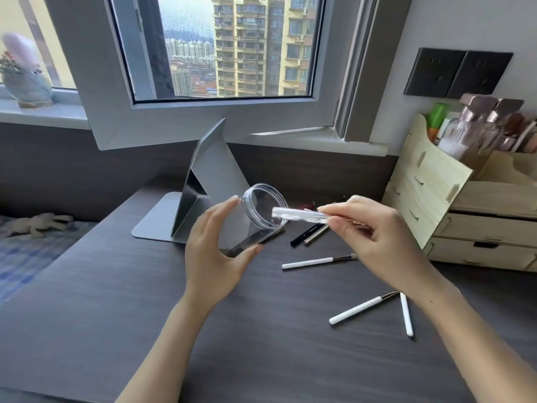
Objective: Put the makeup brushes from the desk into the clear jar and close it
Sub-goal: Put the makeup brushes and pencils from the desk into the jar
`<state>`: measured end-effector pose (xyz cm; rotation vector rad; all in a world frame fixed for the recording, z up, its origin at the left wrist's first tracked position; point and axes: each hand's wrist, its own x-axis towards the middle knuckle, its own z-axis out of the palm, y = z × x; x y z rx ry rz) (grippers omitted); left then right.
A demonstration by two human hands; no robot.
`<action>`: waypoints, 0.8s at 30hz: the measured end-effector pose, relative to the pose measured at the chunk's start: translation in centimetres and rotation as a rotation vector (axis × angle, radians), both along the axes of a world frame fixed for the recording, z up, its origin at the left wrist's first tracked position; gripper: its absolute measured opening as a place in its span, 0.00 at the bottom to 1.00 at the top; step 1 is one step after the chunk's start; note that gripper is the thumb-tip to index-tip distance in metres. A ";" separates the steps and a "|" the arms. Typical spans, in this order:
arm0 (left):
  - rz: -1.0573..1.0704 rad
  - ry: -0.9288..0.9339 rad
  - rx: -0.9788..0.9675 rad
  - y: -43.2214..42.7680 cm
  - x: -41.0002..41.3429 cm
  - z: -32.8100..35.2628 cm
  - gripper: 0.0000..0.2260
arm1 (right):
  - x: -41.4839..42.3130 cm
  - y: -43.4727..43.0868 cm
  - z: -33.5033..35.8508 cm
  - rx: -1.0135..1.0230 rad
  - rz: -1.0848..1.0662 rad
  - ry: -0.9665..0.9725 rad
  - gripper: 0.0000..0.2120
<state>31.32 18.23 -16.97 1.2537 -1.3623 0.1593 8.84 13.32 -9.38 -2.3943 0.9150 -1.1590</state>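
My left hand (pixel 212 257) grips the clear jar (pixel 255 216) above the dark desk (pixel 116 301). The jar is tilted, with its open mouth facing right. My right hand (pixel 374 237) pinches a flat silvery lid (pixel 299 218) edge-on, just in front of the jar's mouth. A rose-gold piece shows between those fingers; I cannot tell what it is. One white-handled makeup brush (pixel 316 261) lies below the jar. Two more white-handled brushes (pixel 360 309) (pixel 406 315) lie under my right forearm. Two dark pencil-like sticks (pixel 308 235) lie beside the jar.
A grey folding stand (pixel 203 181) stands behind the jar. A wooden drawer organiser (pixel 436 184) full of cosmetics fills the desk's right side. The window sill runs along the back. A bed with a checked cover (pixel 26 257) lies beyond the desk's left edge.
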 end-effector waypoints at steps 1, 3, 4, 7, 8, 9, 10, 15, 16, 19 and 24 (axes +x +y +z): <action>0.009 -0.048 -0.004 0.0 -0.1 0.0 0.34 | 0.3 0.3 0.3 -0.038 0.000 0.041 0.12; 0.008 -0.138 -0.014 -0.1 -0.3 -0.1 0.33 | 1.3 0.9 0.5 -0.055 0.014 0.087 0.10; 0.000 -0.173 -0.013 -0.1 -0.3 -0.2 0.32 | 1.8 1.1 0.4 -0.033 0.024 0.096 0.10; -0.030 -0.249 -0.005 0.0 -0.5 -0.2 0.28 | 3.4 1.2 -0.3 0.069 0.076 0.021 0.11; -0.032 -0.257 0.000 0.1 -0.5 -0.2 0.28 | 3.9 1.1 -0.6 0.074 0.082 -0.019 0.12; -0.030 -0.245 0.008 0.1 -0.5 -0.1 0.28 | 4.4 1.0 -0.9 0.036 0.068 -0.041 0.13; -0.033 -0.203 0.024 0.1 -0.5 -0.1 0.28 | 4.8 0.9 -1.3 -0.039 0.042 -0.037 0.15; -0.293 0.237 0.221 0.7 -0.8 -0.1 0.32 | 6.0 0.3 -2.1 -0.256 0.017 0.025 0.21; -0.351 0.278 0.255 0.7 -0.8 -0.1 0.32 | 6.1 0.3 -1.9 -0.276 0.025 0.026 0.21; -0.485 0.404 0.350 0.9 -0.8 0.1 0.30 | 6.0 -0.7 -1.1 -0.210 0.057 -0.113 0.18; -0.576 0.450 0.486 1.2 0.1 0.2 0.33 | 6.1 -7.7 -2.1 0.010 -0.220 0.008 0.12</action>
